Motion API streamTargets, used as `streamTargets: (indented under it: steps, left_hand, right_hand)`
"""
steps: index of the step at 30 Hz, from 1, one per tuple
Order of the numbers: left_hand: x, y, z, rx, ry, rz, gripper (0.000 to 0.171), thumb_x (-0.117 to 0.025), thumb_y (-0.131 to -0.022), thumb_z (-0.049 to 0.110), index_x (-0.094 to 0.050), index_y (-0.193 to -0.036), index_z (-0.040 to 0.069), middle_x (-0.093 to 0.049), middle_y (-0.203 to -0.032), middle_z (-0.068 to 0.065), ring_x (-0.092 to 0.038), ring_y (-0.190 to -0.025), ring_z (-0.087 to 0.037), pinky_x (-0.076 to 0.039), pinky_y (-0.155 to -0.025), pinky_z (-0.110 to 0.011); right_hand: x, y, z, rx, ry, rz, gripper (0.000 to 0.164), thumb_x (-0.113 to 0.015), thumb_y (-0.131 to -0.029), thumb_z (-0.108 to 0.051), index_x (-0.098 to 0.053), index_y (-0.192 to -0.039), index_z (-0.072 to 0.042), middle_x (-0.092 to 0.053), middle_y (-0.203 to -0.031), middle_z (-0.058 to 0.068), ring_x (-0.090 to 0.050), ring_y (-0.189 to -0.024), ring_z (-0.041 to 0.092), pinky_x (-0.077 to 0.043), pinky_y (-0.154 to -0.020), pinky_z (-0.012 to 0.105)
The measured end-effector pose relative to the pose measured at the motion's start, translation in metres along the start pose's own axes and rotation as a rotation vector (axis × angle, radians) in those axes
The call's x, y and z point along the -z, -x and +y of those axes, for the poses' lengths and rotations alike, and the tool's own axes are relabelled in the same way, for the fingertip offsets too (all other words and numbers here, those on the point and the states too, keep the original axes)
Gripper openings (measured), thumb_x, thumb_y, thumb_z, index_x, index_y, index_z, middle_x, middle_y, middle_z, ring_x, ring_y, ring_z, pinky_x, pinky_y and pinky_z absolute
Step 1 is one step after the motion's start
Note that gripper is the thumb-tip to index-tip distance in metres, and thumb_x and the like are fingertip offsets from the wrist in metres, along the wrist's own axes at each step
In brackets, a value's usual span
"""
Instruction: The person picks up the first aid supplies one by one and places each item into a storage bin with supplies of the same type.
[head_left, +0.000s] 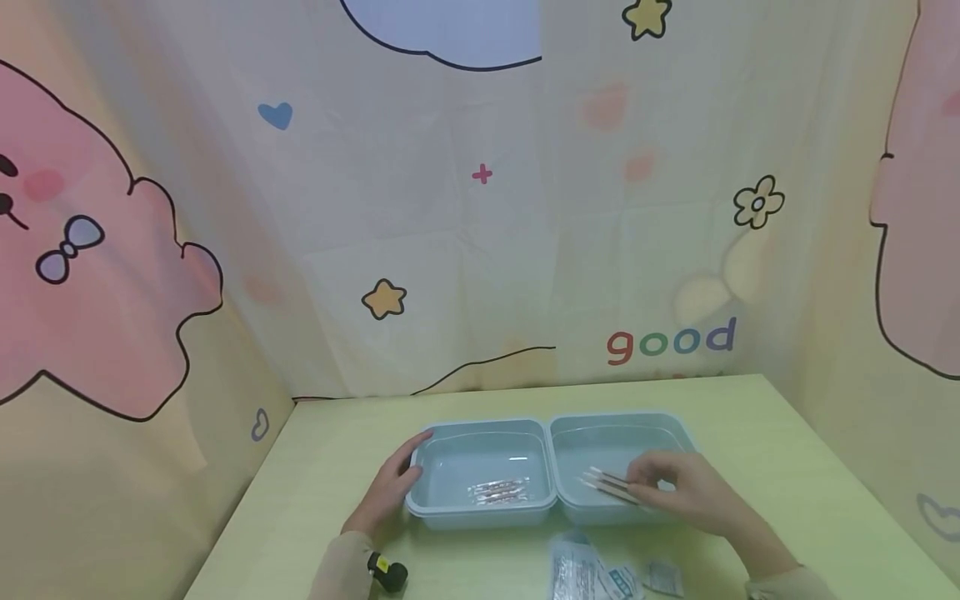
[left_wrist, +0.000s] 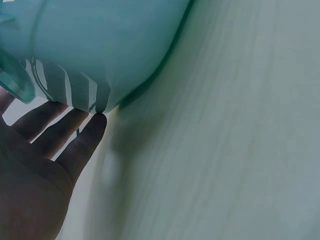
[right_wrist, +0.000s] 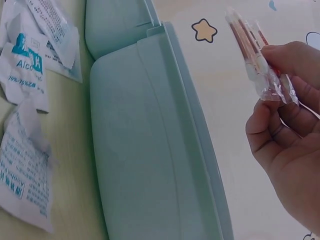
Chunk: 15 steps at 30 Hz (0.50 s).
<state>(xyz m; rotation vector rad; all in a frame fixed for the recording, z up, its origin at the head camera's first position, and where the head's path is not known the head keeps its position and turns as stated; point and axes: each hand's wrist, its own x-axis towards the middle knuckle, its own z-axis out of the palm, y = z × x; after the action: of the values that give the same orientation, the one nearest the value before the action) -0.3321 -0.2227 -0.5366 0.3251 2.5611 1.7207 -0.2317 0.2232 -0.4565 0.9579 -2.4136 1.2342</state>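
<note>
Two light blue plastic bins stand side by side. My left hand [head_left: 387, 487] touches the outer side of the left bin [head_left: 480, 510], fingers fairly straight against its wall in the left wrist view. Inside that bin lie several clear-wrapped cotton swabs [head_left: 500, 492] with brownish sticks. Over the right bin [head_left: 581, 450], my right hand [head_left: 686, 492] pinches a few similar wrapped cotton swabs [right_wrist: 250, 47] between thumb and fingers, white tips pointing left in the head view. The right wrist view shows them held above the bin's rim, their clear wrapper ends at the fingertips.
White packets with blue print [head_left: 581, 571], one reading "Alco", lie on the table in front of the bins. A small clear packet [head_left: 663, 577] is beside them. A black strap device [head_left: 388, 572] sits at my left wrist. Printed cloth walls [head_left: 450, 250] surround the table.
</note>
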Motion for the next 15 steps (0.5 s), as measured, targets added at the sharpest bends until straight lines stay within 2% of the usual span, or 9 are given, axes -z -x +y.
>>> streamTargets:
  steps: [8, 15]
  left_hand:
    - [0.0, -0.001, -0.001, -0.028, 0.012, -0.007, 0.054, -0.051, -0.093, 0.011, -0.048, -0.142, 0.034, -0.035, -0.156, -0.003, -0.029, -0.146, -0.033, -0.024, -0.116, -0.058]
    - [0.0, -0.002, -0.002, 0.001, 0.003, -0.006, 0.055, -0.05, -0.093, 0.013, -0.046, -0.142, 0.036, -0.034, -0.157, -0.002, -0.028, -0.146, -0.033, -0.025, -0.115, -0.059]
  right_hand:
    - [-0.004, -0.009, -0.006, 0.04, -0.07, 0.002, 0.017, -0.072, -0.084, -0.004, -0.067, -0.087, -0.02, -0.065, -0.078, -0.007, -0.059, -0.069, 0.007, -0.053, -0.072, 0.02]
    - [-0.009, -0.015, -0.006, 0.069, -0.07, 0.034, 0.019, -0.074, -0.081, 0.0, -0.069, -0.087, -0.016, -0.068, -0.078, -0.005, -0.06, -0.068, 0.005, -0.054, -0.068, 0.02]
